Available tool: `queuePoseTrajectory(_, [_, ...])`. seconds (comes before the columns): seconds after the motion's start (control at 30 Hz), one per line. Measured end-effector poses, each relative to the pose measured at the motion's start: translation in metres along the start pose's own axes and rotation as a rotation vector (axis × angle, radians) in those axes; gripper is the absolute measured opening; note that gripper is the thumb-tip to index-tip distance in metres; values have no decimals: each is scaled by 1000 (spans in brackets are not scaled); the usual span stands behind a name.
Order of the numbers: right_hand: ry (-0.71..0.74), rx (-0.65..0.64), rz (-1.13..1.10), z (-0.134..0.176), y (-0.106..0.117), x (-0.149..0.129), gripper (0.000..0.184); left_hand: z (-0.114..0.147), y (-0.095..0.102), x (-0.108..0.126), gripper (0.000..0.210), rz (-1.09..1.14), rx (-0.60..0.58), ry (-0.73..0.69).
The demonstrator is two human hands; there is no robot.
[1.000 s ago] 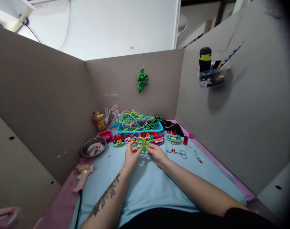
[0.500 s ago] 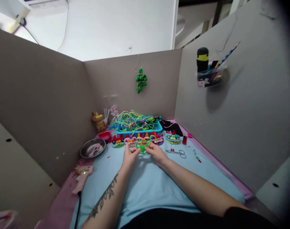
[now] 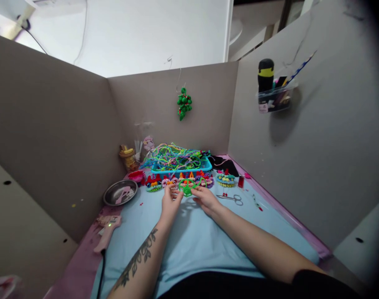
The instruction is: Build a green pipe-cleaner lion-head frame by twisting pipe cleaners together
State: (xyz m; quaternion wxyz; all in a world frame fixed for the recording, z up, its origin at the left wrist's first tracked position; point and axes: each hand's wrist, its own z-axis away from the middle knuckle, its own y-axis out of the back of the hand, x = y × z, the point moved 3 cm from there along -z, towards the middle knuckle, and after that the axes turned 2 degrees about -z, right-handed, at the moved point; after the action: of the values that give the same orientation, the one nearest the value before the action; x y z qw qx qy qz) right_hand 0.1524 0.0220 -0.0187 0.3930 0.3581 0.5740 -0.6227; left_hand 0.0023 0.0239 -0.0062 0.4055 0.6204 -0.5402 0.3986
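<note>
A small green piece of looped fuzzy cord (image 3: 187, 191), with a ring shape and a loose tail curving off to the right, is held up above the cloth between my hands. My left hand (image 3: 172, 201) has its thumb and fingertips at the piece's left edge. My right hand (image 3: 206, 201) pinches the right side between thumb and forefinger, its other fingers curled below. Just behind the piece, a row of colourful fuzzy cord figures (image 3: 154, 182) lies on the light blue cloth (image 3: 204, 245), partly hidden by my hands.
Behind the figures stands a blue tray (image 3: 156, 170) heaped with coloured cords. Scissors (image 3: 234, 198) lie at right, near a small red bottle (image 3: 240, 182). At left are a metal bowl (image 3: 110, 200) and a pink corded glue gun (image 3: 108, 234). Grey partitions (image 3: 177, 79) enclose the table.
The green piece has tilted and looks flatter, its ring less open to view. My hands have shifted only slightly, with the right fingers spread a little more.
</note>
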Motion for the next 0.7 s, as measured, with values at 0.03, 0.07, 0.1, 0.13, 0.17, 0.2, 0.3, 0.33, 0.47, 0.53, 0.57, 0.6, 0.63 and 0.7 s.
queuePoseTrajectory(0.03, [4, 0, -3, 0, 0, 0, 27, 1, -1, 1, 44, 1, 0, 4])
queuePoseTrajectory(0.07, [9, -1, -3, -1, 0, 0, 27, 2, -1, 2, 47, 15, 7, 10])
queuePoseTrajectory(0.1, [14, -4, 3, -1, 0, 1, 27, 3, -1, 3, 50, 37, 24, 15])
queuePoseTrajectory(0.13, [19, -5, 12, -1, 0, 1, 27, 4, -1, 4, 54, 62, 42, 23])
queuePoseTrajectory(0.17, [23, -4, 23, -1, -1, 2, 27, 4, -2, 5, 56, 90, 47, 37])
queuePoseTrajectory(0.2, [25, -4, 32, -1, -2, 3, 28, 4, -2, 5, 58, 121, 38, 55])
queuePoseTrajectory(0.3, [16, -32, 49, 0, -5, 7, 30, 4, -6, 5, 62, 224, -47, 95])
queuePoseTrajectory(0.33, [10, -43, 52, 0, -6, 8, 31, 4, -7, 4, 63, 255, -67, 96])
queuePoseTrajectory(0.47, [43, -17, 73, 2, -5, 6, 30, 4, -7, 0, 61, 319, -43, 155])
queuePoseTrajectory(0.53, [88, 4, 105, 3, -4, 2, 30, 4, -7, -2, 62, 330, -33, 203])
queuePoseTrajectory(0.57, [112, 9, 127, 4, -4, 0, 30, 5, -7, -2, 63, 336, -34, 218])
queuePoseTrajectory(0.6, [135, 14, 151, 4, -4, -1, 30, 5, -7, -2, 63, 344, -38, 226])
queuePoseTrajectory(0.63, [160, 22, 175, 5, -4, -3, 30, 5, -7, -2, 63, 352, -40, 231])
queuePoseTrajectory(0.7, [210, 47, 214, 5, -3, -5, 30, 5, -8, -1, 63, 365, -44, 241])
